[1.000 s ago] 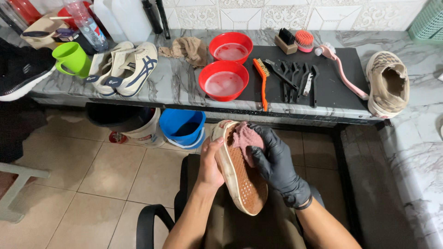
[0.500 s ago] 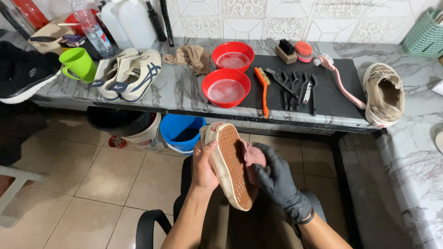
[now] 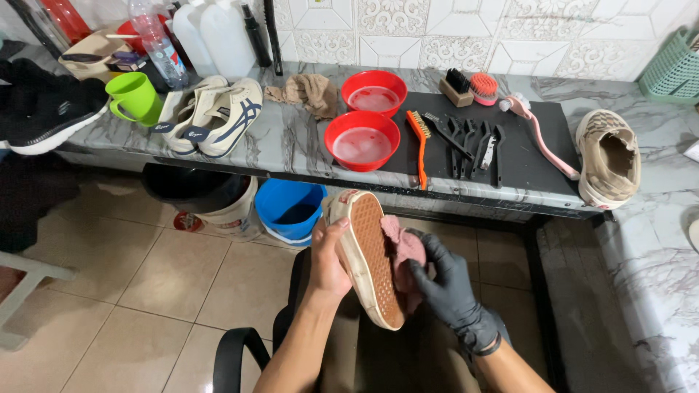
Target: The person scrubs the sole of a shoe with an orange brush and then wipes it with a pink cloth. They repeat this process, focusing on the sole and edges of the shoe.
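My bare left hand [image 3: 329,256] grips a beige slip-on shoe [image 3: 365,255] turned on its side, its brown waffle sole facing right and up. A pink cloth [image 3: 400,251] is pressed against the sole's right edge by my right hand [image 3: 449,289], which wears a black glove. Both hands are over my lap, below the counter's front edge. The matching beige shoe [image 3: 608,156] lies on the marble counter at the right.
The marble counter [image 3: 291,145] holds two red bowls [image 3: 362,140] of water, an orange brush [image 3: 419,142], several black brushes [image 3: 473,142], a pink brush [image 3: 539,138], white sneakers [image 3: 211,116], a green mug [image 3: 133,98], bottles. Blue bucket [image 3: 293,211] and a white bucket stand underneath. Black chair arm [image 3: 237,353].
The shoe has tilted further onto its side and shifted slightly left. My gloved hand slid with the cloth from the top of the sole down to its right edge.
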